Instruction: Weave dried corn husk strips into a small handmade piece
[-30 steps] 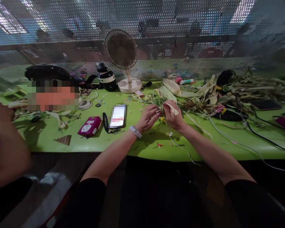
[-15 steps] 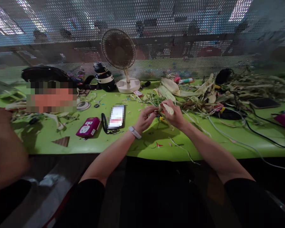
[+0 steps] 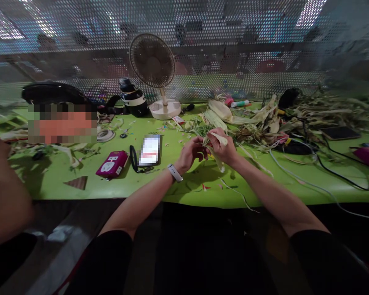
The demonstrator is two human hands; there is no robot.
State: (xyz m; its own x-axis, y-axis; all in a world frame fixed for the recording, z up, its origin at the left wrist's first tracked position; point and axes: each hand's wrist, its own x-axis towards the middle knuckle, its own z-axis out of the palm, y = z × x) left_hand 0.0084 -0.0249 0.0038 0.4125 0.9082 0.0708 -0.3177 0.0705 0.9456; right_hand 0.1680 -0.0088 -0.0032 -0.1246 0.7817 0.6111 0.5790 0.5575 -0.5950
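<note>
My right hand (image 3: 224, 148) is closed around a pale strip of corn husk (image 3: 219, 139), with one end poking out above the fingers and another hanging below. Beside it my left hand (image 3: 190, 155), a white watch on its wrist, has its fingers curled, thumb and fingertips pinching the husk's left end. Something yellow (image 3: 211, 156) shows under the hands, mostly hidden. Just behind them lie a large corn husk (image 3: 219, 110) and green plant scraps (image 3: 203, 130). A thin husk strip (image 3: 238, 191) lies near the table edge.
The green table (image 3: 184, 192) holds a phone (image 3: 149, 150), a purple power socket (image 3: 113, 164), a fan (image 3: 165, 108) and a black bottle (image 3: 134, 100). Dried husks (image 3: 329, 110), cables (image 3: 307, 184) and a dark phone (image 3: 341, 132) are to the right. Another person's arm (image 3: 6, 188) is at left.
The husk strip has turned in my right hand, and more of it now hangs down. My left fingers have curled and shifted slightly. The view has moved a little.
</note>
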